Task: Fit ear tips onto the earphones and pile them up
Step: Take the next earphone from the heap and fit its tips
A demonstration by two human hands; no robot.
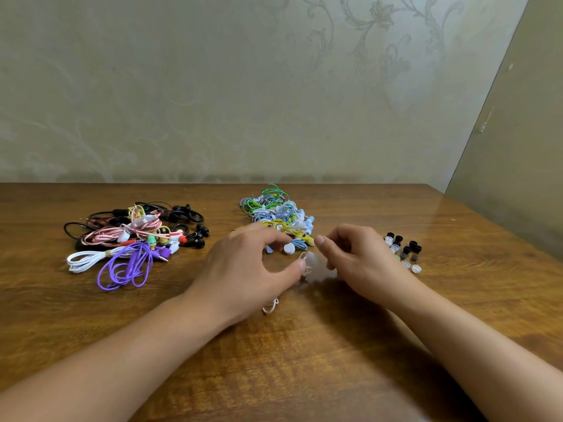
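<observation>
Earphone (pixel 305 263), blurred, seemingly pinched by left hand (pixel 243 269); right hand (pixel 356 257) grip unclear.

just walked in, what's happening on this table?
A person is fitting ear tips onto earphones. The left hand pinches a thin pale earphone cable; the right hand is curled beside it, contents blurred. Loose ear tips lie to the right, one earphone heap behind the hands, another heap to the left on the wooden table.
</observation>
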